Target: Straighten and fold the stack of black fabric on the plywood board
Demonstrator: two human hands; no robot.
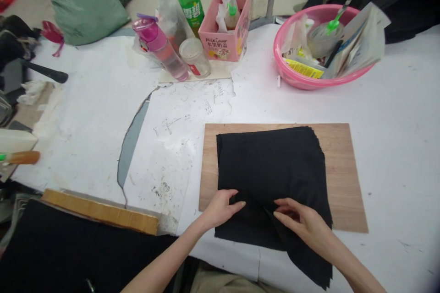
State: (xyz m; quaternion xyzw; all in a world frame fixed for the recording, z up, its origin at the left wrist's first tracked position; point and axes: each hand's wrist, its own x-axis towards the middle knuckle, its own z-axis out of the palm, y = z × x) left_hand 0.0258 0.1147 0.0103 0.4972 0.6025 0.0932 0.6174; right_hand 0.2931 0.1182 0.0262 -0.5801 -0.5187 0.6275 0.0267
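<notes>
A stack of black fabric pieces (271,160) lies on a wooden board (347,183), its near edge hanging past the board toward me. My left hand (222,208) rests on the left part of the fabric, thumb and fingers apart, holding nothing. On the right, my right hand (302,224) has a raised fold of the top fabric between its thumb and fingers. The near right corner of the fabric is pulled out at an angle below that hand. Some of my right fingers are hidden behind the others.
Behind the board stand a pink basin (305,83) of odds and ends, a pink box (223,46), a green bottle (189,2), a purple-topped water bottle (160,46) and a glass jar (195,57). A wooden strip (99,210) edges the table at left, beside dark cloth (68,247).
</notes>
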